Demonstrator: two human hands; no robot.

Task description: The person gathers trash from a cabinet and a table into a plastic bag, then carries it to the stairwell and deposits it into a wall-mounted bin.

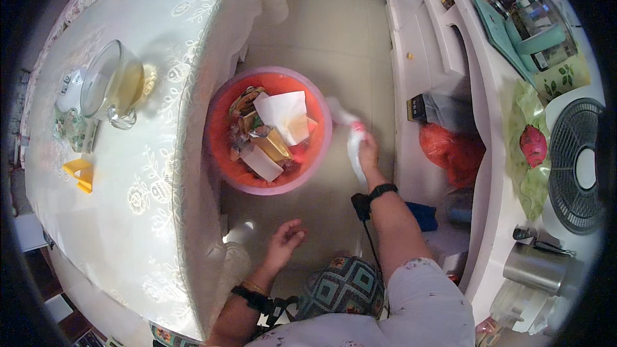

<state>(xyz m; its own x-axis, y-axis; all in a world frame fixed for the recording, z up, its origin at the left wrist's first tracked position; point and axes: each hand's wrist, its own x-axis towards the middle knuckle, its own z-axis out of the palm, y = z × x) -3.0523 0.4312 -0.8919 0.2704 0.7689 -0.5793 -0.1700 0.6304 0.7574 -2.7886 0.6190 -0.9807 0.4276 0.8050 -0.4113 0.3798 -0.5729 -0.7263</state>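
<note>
My right hand (369,154) grips a white cloth or plastic piece (355,147) with a pink part, held over the tiled floor to the right of a round pink tub; its far end is blurred near the rim. The tub (270,190) has an orange-red inside and holds a white paper sheet (284,111), a gold packet (272,144), a pale box-like piece (261,162) and several wrappers. My left hand (284,246) hovers below the tub with its fingers loosely curled and apart, holding nothing.
On the left, a table with a lace-patterned cloth (159,164) bears a glass cup (113,79) of yellowish liquid and a yellow plastic piece (79,173). White shelving on the right holds a red plastic bag (448,152), a fan (578,164), a dragon fruit (533,145) and a metal canister (536,267).
</note>
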